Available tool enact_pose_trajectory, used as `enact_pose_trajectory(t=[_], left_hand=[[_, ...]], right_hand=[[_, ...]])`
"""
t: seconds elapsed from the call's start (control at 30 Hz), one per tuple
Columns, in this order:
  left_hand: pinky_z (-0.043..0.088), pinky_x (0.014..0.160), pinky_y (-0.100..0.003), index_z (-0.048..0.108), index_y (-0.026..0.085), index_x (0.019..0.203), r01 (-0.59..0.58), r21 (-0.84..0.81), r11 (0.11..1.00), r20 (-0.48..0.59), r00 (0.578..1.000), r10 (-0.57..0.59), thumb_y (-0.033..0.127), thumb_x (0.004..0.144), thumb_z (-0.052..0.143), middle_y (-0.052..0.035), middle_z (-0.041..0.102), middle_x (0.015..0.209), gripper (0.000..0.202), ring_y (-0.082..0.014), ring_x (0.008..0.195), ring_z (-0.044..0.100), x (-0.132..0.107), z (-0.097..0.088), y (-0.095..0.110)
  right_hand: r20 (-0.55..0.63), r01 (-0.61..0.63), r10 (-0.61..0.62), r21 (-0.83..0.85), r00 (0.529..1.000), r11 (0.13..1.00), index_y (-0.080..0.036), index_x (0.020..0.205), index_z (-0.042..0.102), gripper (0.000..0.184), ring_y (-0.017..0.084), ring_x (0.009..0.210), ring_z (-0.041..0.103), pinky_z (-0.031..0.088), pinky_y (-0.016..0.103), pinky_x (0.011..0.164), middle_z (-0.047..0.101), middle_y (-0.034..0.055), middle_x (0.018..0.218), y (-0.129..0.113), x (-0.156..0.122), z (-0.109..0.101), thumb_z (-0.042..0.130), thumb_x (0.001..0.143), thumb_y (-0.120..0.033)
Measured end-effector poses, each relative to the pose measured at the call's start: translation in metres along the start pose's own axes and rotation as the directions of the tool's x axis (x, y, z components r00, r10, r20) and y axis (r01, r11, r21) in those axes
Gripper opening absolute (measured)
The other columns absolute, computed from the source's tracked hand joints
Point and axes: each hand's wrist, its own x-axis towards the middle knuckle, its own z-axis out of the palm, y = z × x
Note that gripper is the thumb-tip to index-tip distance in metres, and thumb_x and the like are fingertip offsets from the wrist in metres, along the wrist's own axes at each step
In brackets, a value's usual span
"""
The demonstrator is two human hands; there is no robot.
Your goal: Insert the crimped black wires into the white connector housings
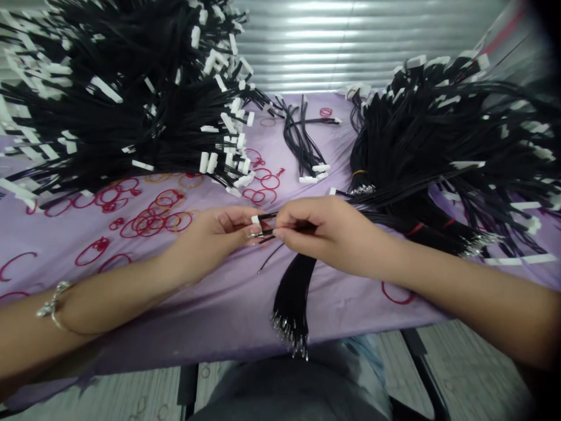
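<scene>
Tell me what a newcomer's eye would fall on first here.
Probably the large heap of black cables with white plastic connectors at back left, then the similar black pile at right. Red rubber bands lie on the purple cloth before the left heap. At centre, the left hand pinches a white connector; the right hand grips thin black wires.

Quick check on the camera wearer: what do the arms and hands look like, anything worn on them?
The left hand and right hand are ungloved. No sleeve shows on either forearm. The left forearm wears a bracelet: a slim band with a silvery, knobbly ornament. The visible stretch of the right forearm wears nothing.
</scene>
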Motion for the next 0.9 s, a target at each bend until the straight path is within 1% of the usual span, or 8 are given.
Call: enact_pose_trajectory(t=[0.1, 0.17, 0.23, 0.33, 0.47, 0.67, 0.9], left_hand=[[0.056, 0.078, -0.017, 0.071, 0.015, 0.098, 0.024, -0.123, 0.992, -0.002, 1.000, -0.024, 0.016, 0.079, 0.070, -0.0030, 0.074, 0.092, 0.019, -0.0104, 0.082, 0.069, 0.0024, -0.0036, -0.0050], [0.057, 0.077, -0.018, 0.071, 0.015, 0.098, 0.025, -0.161, 0.987, 0.015, 1.000, -0.023, 0.015, 0.079, 0.071, -0.0032, 0.075, 0.091, 0.019, -0.0108, 0.082, 0.070, 0.0032, -0.0050, -0.0063], [0.058, 0.076, -0.018, 0.071, 0.015, 0.097, 0.027, -0.168, 0.985, 0.043, 0.999, -0.021, 0.014, 0.080, 0.070, -0.0034, 0.075, 0.091, 0.018, -0.0110, 0.081, 0.070, 0.0029, -0.0056, -0.0060], [0.059, 0.076, -0.020, 0.071, 0.015, 0.098, 0.034, -0.179, 0.983, 0.080, 0.997, -0.020, 0.014, 0.081, 0.069, -0.0024, 0.075, 0.091, 0.017, -0.0116, 0.079, 0.072, 0.0006, -0.0058, -0.0047], [0.060, 0.076, -0.022, 0.072, 0.016, 0.098, 0.033, -0.184, 0.982, 0.102, 0.995, -0.014, 0.013, 0.081, 0.069, -0.0012, 0.076, 0.090, 0.017, -0.0126, 0.080, 0.072, -0.0016, -0.0063, -0.0049], [0.060, 0.075, -0.020, 0.073, 0.017, 0.095, 0.050, -0.158, 0.986, 0.101, 0.994, -0.034, 0.013, 0.080, 0.071, 0.0003, 0.076, 0.088, 0.016, -0.0111, 0.078, 0.072, -0.0002, -0.0074, -0.0046], [0.059, 0.076, -0.019, 0.072, 0.013, 0.095, 0.111, -0.149, 0.983, 0.075, 0.992, -0.101, 0.010, 0.079, 0.071, -0.0019, 0.076, 0.089, 0.017, -0.0114, 0.077, 0.072, -0.0027, -0.0051, 0.0019]], right_hand=[[-0.007, -0.171, 0.171, 0.041, 0.985, 0.984, -0.014, 0.066, 0.056, 0.015, 0.003, 0.052, 0.039, 0.030, 0.017, 0.048, 0.046, -0.0068, 0.056, 0.0012, 0.0010, -0.0048, 0.056, 0.081, -0.015], [-0.007, -0.229, 0.229, 0.021, 0.973, 0.973, -0.014, 0.065, 0.058, 0.015, 0.003, 0.050, 0.037, 0.028, 0.018, 0.045, 0.046, -0.0072, 0.054, 0.0029, 0.0021, -0.0062, 0.056, 0.079, -0.015], [-0.004, -0.256, 0.256, -0.010, 0.967, 0.967, -0.015, 0.063, 0.058, 0.017, 0.002, 0.049, 0.036, 0.027, 0.018, 0.044, 0.044, -0.0075, 0.052, 0.0047, 0.0032, -0.0068, 0.055, 0.079, -0.016], [0.012, -0.270, 0.270, -0.035, 0.963, 0.962, -0.015, 0.060, 0.055, 0.020, 0.002, 0.048, 0.034, 0.026, 0.017, 0.042, 0.041, -0.0077, 0.051, 0.0058, 0.0035, -0.0080, 0.055, 0.080, -0.016], [0.046, -0.274, 0.276, -0.052, 0.960, 0.960, -0.014, 0.059, 0.054, 0.022, 0.001, 0.046, 0.033, 0.025, 0.017, 0.041, 0.040, -0.0080, 0.049, 0.0043, 0.0024, -0.0102, 0.054, 0.081, -0.015], [0.042, -0.250, 0.252, -0.052, 0.967, 0.967, -0.015, 0.060, 0.054, 0.022, 0.001, 0.046, 0.034, 0.025, 0.017, 0.041, 0.041, -0.0080, 0.050, 0.0035, 0.0023, -0.0108, 0.054, 0.082, -0.016], [0.018, -0.174, 0.176, -0.073, 0.984, 0.982, -0.015, 0.060, 0.055, 0.020, 0.003, 0.048, 0.036, 0.027, 0.019, 0.044, 0.044, -0.0068, 0.051, 0.0050, -0.0008, -0.0057, 0.055, 0.080, -0.013]])
